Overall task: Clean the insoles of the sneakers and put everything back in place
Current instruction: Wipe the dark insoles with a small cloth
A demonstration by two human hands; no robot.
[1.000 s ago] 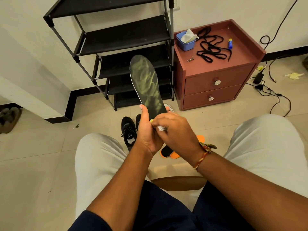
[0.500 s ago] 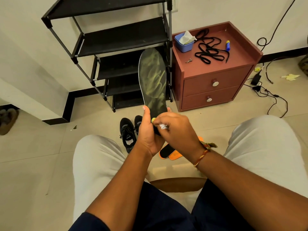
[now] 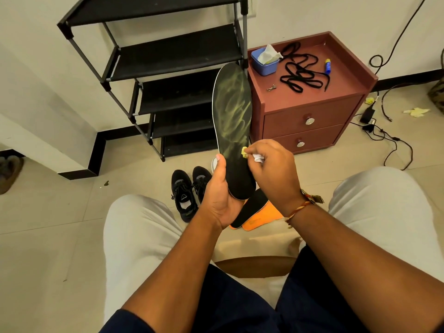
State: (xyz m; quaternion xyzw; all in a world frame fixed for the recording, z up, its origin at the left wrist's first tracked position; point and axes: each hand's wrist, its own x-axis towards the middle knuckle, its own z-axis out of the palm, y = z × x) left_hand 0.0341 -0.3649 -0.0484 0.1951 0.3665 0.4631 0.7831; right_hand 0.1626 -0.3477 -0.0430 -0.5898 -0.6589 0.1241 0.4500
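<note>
Pale tiled floor [image 3: 48, 236] meets a white wall with a black skirting. Against the wall stands a black rack [image 3: 168, 56] with bare shelves. Just beside it on the right is a maroon cabinet [image 3: 312, 111] with 2 drawers. On the cabinet top lie black laces [image 3: 300, 73] and a blue tub [image 3: 265, 64] of tissues. Cables [image 3: 384, 135] trail over the floor to the right. The person sits on a wooden stool [image 3: 254, 265], knees apart.

On the floor between the knees stand 2 black sneakers [image 3: 189, 191], and near them 2 spare insoles [image 3: 257, 212], black and orange, overlap.

The insole [image 3: 231, 111] being cleaned is held up in front of the rack. Its long axis runs up and away from the person, with the toe end high and the heel low. Yellowish smears cover its upper part; the heel part looks plain black.

The left hand [image 3: 221, 195] grips the heel end, palm cupped beneath it and thumb along the left edge. The right hand [image 3: 271, 169], on the insole's right at about its lower middle, pinches a small wad [image 3: 258, 158] of white wipe. The wad's yellowed tip touches the insole's right edge.

The smeared stretch lies above and to the left of the wad, so the next wipe probably runs up the long axis toward the toe while the left hand braces the heel. Whether the smears are dirt or cleaner I cannot tell
</note>
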